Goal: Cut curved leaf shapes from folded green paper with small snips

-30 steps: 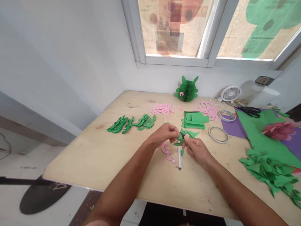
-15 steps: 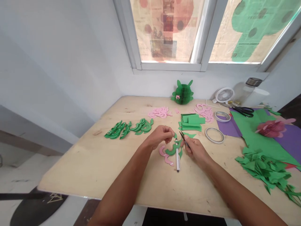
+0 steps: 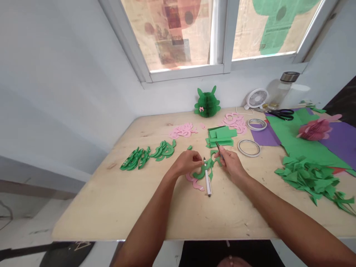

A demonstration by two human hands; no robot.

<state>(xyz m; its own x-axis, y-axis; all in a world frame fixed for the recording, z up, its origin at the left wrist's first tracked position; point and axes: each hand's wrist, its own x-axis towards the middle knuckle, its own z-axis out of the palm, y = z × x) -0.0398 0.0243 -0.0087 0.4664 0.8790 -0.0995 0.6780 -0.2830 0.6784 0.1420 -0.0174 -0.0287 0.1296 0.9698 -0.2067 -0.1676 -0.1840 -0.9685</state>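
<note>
My right hand (image 3: pixel 230 161) grips a small pair of scissors (image 3: pixel 218 147), its blades pointing away from me and to the left. A green paper scrap (image 3: pixel 216 157) lies by that hand's fingertips. My left hand (image 3: pixel 190 163) is closed in a pinch; whatever is between the fingertips is too small to make out. Right by it are a white pen (image 3: pixel 208 182), a curved green paper piece (image 3: pixel 200 175) and curved pink paper pieces (image 3: pixel 198 185). Just beyond my left hand lies a small green piece (image 3: pixel 189 147).
Green cut pieces (image 3: pixel 136 158) lie at left, pink cutouts (image 3: pixel 182 130) behind. Stacked green paper (image 3: pixel 222 136) sits ahead, beside tape rolls (image 3: pixel 249 153). Rightward are green scraps (image 3: pixel 308 180), black-handled scissors (image 3: pixel 283 114), a fan (image 3: pixel 256 98) and a bottle (image 3: pixel 285 89). A green paper figure (image 3: pixel 208 104) stands behind.
The view has swung, so the table's things sit further left. My hands have drawn slightly apart. A small green piece now shows on the table beyond my left hand.
</note>
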